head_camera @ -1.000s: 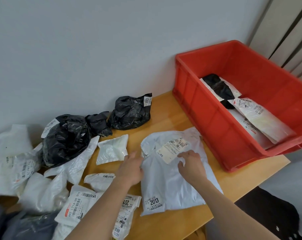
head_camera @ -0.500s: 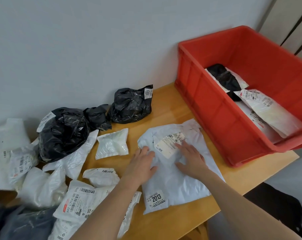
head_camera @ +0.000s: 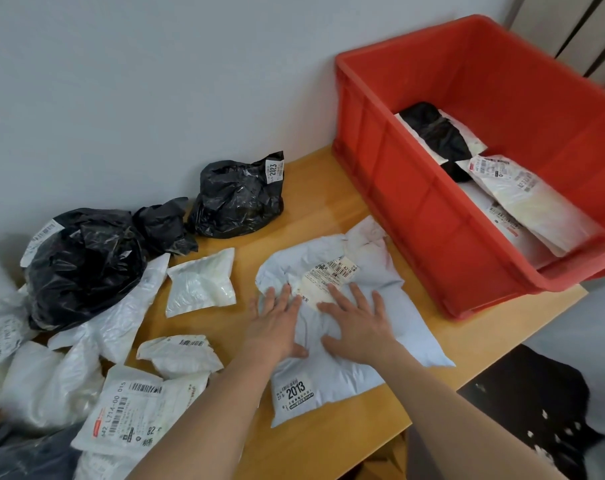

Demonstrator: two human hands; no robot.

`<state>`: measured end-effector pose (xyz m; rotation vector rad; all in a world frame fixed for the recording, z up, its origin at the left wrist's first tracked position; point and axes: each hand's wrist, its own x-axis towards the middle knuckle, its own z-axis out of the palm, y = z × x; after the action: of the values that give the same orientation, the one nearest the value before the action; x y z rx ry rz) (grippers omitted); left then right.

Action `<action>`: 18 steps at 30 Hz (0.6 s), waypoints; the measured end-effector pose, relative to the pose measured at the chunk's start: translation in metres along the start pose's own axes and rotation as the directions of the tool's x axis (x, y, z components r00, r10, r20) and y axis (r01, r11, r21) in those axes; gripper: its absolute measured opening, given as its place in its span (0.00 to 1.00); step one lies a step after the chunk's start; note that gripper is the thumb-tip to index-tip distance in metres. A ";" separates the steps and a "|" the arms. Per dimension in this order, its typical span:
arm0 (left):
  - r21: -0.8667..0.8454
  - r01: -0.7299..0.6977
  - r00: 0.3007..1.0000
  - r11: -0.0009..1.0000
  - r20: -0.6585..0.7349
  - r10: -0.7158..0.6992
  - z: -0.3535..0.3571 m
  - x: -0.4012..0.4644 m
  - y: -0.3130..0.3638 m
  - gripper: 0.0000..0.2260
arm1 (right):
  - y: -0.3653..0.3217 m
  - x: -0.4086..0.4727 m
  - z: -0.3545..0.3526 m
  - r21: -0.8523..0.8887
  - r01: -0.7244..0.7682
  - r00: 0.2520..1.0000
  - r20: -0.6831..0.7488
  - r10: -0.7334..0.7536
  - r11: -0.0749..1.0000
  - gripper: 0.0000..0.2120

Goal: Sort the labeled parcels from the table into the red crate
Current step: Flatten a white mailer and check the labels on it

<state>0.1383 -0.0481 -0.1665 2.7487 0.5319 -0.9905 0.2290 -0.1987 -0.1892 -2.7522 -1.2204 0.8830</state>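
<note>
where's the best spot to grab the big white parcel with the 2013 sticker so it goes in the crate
Probably by its two long side edges, one hand from each side. The big white parcel lies flat and soft on the table, with both the left hand and right hand pressed flat on top, so there is nothing raised to pinch. The right edge faces the red crate.
</note>
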 end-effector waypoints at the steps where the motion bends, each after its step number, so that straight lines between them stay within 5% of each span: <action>1: 0.004 0.009 1.000 1.000 0.001 -0.009 0.000 0.001 0.000 0.48 | 0.000 0.003 -0.002 -0.003 0.004 1.000 0.007 -0.004 1.000 0.32; 6: -0.005 0.031 0.999 1.000 -0.019 -0.031 0.003 0.002 -0.006 0.48 | -0.002 0.005 -0.017 0.001 0.019 0.999 0.045 -0.019 1.000 0.30; 13: -0.169 -0.143 0.960 0.975 -0.262 0.095 0.001 -0.010 -0.022 0.28 | -0.003 -0.024 -0.003 0.263 0.014 0.956 -0.288 0.065 0.965 0.18; 18: -0.152 -0.173 0.969 0.973 -0.201 0.141 0.010 -0.021 -0.025 0.20 | 0.003 -0.032 0.021 0.244 0.012 0.977 -0.211 0.041 0.970 0.18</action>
<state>0.1083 -0.0337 -0.1615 2.6964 0.3951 -0.6220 0.2034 -0.2276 -0.1916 -2.5815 -0.9844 0.6635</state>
